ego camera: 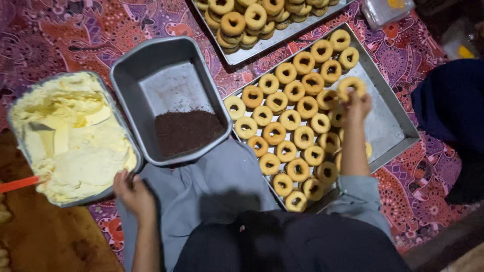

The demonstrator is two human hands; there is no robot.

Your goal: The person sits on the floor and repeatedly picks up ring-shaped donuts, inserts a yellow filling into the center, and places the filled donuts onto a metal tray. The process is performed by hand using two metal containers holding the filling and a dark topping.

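Golden plain doughnuts (pixel 297 136) fill tray (pixel 393 126), all untopped; right hand (pixel 357 105) pinches one doughnut (pixel 351 86), left hand (pixel 132 191) curled at cream tub (pixel 128 151).

Everything sits on a floor covered with a purple and red patterned cloth (pixel 70 35). On it lie a flat metal tray (pixel 390 121) of ring doughnuts, a second tray (pixel 262 48) piled with more beyond it, a deep grey pan (pixel 146 65) holding dark sprinkles, and beside that a tub (pixel 118 123) of pale yellow cream.
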